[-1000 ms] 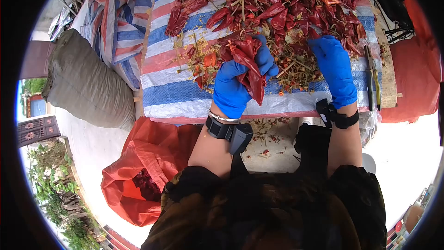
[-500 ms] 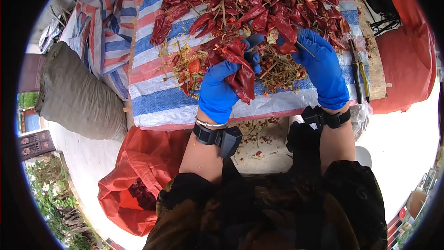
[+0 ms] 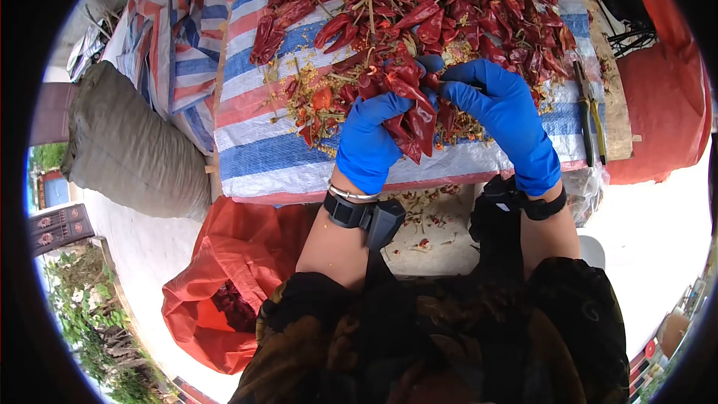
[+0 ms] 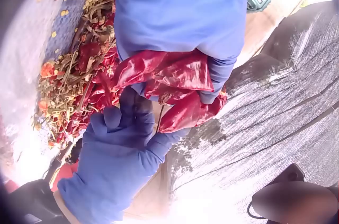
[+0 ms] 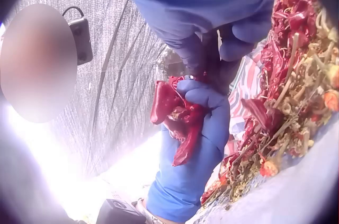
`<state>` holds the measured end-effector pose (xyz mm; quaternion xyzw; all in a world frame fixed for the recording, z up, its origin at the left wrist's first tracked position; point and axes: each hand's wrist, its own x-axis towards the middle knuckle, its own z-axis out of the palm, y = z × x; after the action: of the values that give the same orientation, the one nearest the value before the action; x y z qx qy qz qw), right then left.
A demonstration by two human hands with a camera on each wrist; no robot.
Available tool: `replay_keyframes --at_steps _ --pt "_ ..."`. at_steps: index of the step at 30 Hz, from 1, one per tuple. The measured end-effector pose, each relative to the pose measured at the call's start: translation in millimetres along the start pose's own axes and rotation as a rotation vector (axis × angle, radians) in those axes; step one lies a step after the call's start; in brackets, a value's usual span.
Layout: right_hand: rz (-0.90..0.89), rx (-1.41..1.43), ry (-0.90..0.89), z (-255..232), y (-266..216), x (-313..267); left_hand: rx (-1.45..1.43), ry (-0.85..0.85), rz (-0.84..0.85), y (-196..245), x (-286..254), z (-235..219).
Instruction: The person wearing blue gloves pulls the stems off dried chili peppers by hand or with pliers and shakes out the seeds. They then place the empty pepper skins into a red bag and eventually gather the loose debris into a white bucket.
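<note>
Right hand (image 3: 502,108), bent, hold unclear, now joins left hand (image 3: 372,131), curled round dried chilies (image 3: 423,121). Light pressure should prevent cracking.

I'm watching the blue-gloved left hand (image 3: 370,137) grip several red chillies (image 3: 421,126), the right hand (image 3: 507,108) curled in beside it, over a striped sheet (image 3: 273,158) bearing a chilli heap (image 3: 449,1).
</note>
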<state>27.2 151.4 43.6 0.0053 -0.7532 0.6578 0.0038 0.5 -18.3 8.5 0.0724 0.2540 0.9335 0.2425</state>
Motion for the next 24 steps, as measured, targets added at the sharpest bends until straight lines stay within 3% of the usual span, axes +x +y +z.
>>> replay_keyframes --at_steps 1,5,11,13,16,19,22,24 --pt "-0.079 -0.093 0.042 2.4 5.8 0.7 0.032 0.009 0.011 -0.9 0.2 0.0" --pt "-0.153 -0.007 0.118 7.1 9.5 1.8 -0.023 -0.009 0.011 -5.3 -0.1 0.7" --pt "0.018 0.361 0.126 14.8 10.8 -0.3 -0.017 0.109 0.08 -13.6 -0.3 2.5" --pt "0.089 0.662 0.108 19.1 12.5 -2.2 -0.23 0.016 0.048 -13.3 -0.7 -0.2" --pt "0.125 0.85 0.115 24.4 21.1 -1.3 -0.292 -0.016 0.065 -14.7 -0.7 -0.1" --pt "0.114 0.988 0.023 24.2 32.2 1.4 -0.268 0.073 0.045 -14.1 -1.9 -0.8" --pt "0.19 1.171 0.037 23.6 15.6 -1.9 -0.376 0.033 0.038 -6.7 1.0 -12.1" --pt "0.11 1.056 -0.026 20.4 12.4 -1.7 -0.307 0.085 0.126 -8.3 -0.3 -3.8"
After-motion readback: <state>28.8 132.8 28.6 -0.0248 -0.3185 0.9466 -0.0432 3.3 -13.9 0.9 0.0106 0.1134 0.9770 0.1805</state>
